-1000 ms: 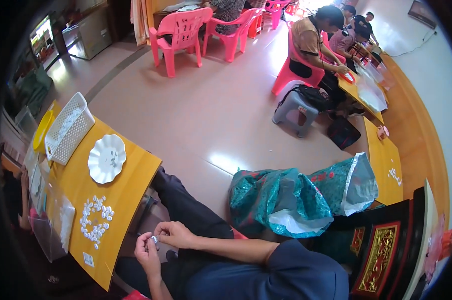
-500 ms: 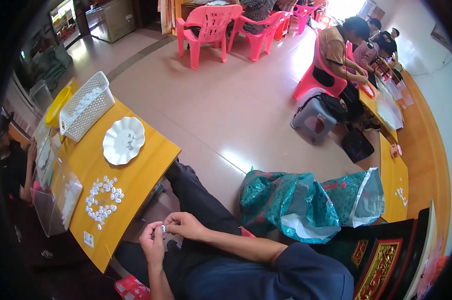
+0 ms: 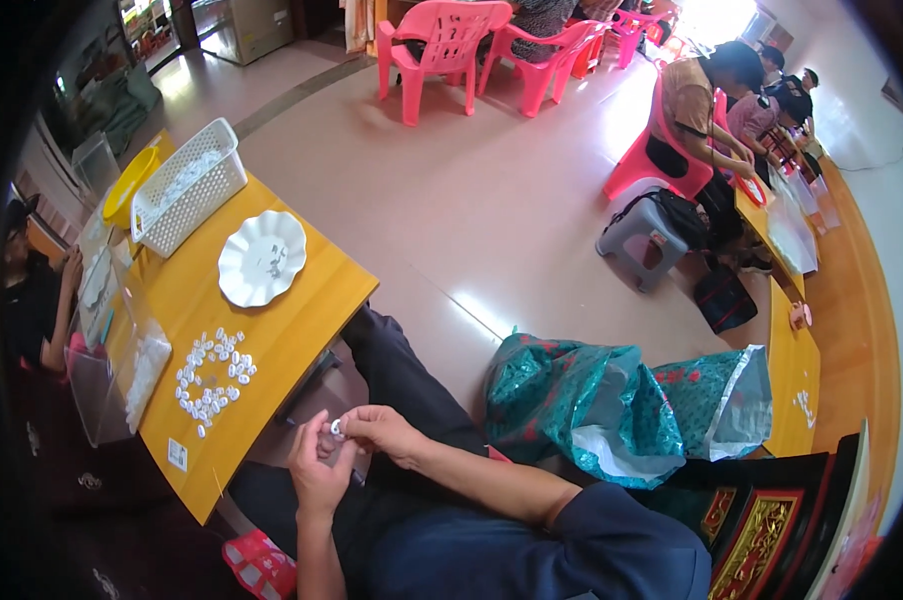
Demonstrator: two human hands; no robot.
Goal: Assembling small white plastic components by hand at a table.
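Observation:
Above my lap, my right hand (image 3: 384, 432) pinches a small white plastic piece (image 3: 337, 427) between thumb and fingertips. My left hand (image 3: 318, 470) is right beside it, its thumb and fingers apart and half curled. Whether a left fingertip touches the piece is hard to see. On the wooden table (image 3: 312, 285) to my left lies a loose ring of several small white oval pieces (image 3: 212, 402) with dark marks. Beyond them stands a white scalloped plate (image 3: 237, 275) with small grey bits in it.
A white perforated basket (image 3: 197, 205) of white pieces and a yellow basin (image 3: 127, 190) stand at the table's far end. A clear box (image 3: 97, 395) is at its left edge. Green woven sacks (image 3: 542, 400) lie to my right. Other people sit on pink chairs (image 3: 442, 40).
My hands have separated slightly; the left fingers have opened away from the white piece, which stays in my right fingertips. The whole view has shifted a little.

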